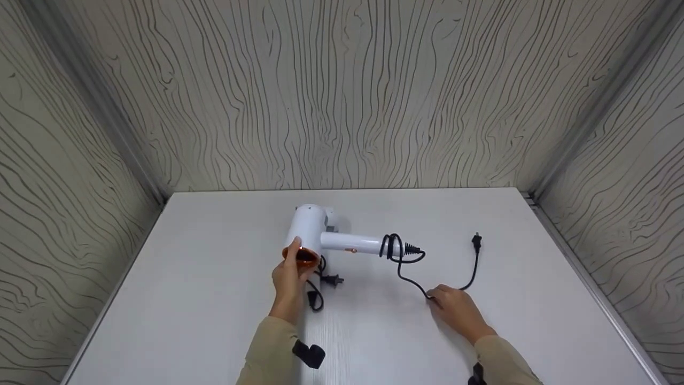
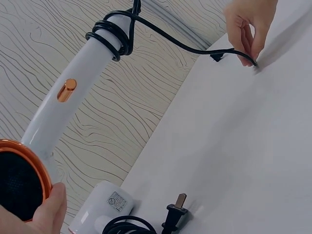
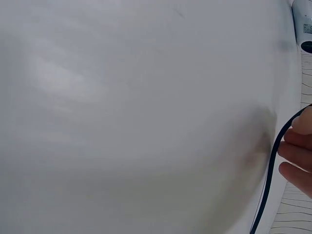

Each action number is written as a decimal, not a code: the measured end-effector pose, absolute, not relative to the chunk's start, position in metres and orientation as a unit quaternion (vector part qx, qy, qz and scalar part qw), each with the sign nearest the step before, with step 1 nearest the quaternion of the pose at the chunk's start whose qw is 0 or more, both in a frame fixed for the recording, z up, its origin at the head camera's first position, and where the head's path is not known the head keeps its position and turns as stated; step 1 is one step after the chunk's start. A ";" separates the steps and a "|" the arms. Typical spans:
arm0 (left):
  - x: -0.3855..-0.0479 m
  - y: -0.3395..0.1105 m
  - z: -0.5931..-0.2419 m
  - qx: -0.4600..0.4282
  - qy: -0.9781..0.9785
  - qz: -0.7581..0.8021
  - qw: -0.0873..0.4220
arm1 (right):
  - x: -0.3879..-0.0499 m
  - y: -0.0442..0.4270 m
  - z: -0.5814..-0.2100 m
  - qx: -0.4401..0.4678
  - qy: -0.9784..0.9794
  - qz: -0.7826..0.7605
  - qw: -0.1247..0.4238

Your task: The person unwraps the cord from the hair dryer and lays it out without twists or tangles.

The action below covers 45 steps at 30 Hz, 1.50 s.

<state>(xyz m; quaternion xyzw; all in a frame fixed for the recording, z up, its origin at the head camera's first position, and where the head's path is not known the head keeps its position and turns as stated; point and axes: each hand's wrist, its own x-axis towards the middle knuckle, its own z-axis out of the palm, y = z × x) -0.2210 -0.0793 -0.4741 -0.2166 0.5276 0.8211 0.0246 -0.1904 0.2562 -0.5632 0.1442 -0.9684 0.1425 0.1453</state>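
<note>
A white hair dryer (image 1: 352, 243) with orange trim is held off the table by my left hand (image 1: 288, 275), which grips its barrel beside the orange-rimmed end (image 2: 45, 170). Its black cord (image 2: 175, 43) wraps several times round the end of the handle, then runs to my right hand (image 1: 457, 310). There the fingers and thumb pinch the cord close to the tabletop, as the left wrist view shows. Beyond that hand the cord curves on to a black plug (image 1: 476, 241). In the right wrist view, only part of the right hand (image 3: 297, 151) shows, along the cord.
Below and behind the dryer lies a second white appliance (image 2: 109, 202) with a label, mostly hidden. Its bundled black cord (image 2: 127, 225) and two-pin plug (image 2: 174, 214) lie beside it. The white table (image 1: 214, 321) meets wood-grain patterned walls (image 1: 342, 96) at the back and sides.
</note>
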 end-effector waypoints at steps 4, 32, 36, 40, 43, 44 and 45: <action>-0.222 -0.078 -0.474 -0.222 0.521 0.824 0.023 | -0.190 0.256 -0.564 0.157 -0.965 0.136 0.160; -0.224 -0.075 -0.478 -0.231 0.501 0.834 0.022 | -0.190 0.233 -0.533 0.193 -0.934 0.178 0.242; -0.224 -0.075 -0.478 -0.237 0.494 0.836 0.025 | -0.190 0.227 -0.528 0.209 -0.925 0.178 0.262; -0.223 -0.076 -0.478 -0.237 0.490 0.838 0.024 | -0.190 0.221 -0.523 0.212 -0.922 0.177 0.270; -0.223 -0.076 -0.478 -0.236 0.492 0.837 0.026 | -0.189 0.218 -0.520 0.214 -0.921 0.181 0.272; -0.223 -0.076 -0.477 -0.236 0.492 0.838 0.026 | -0.188 0.216 -0.520 0.215 -0.919 0.184 0.273; -0.223 -0.076 -0.477 -0.236 0.491 0.838 0.026 | -0.188 0.215 -0.519 0.218 -0.917 0.187 0.276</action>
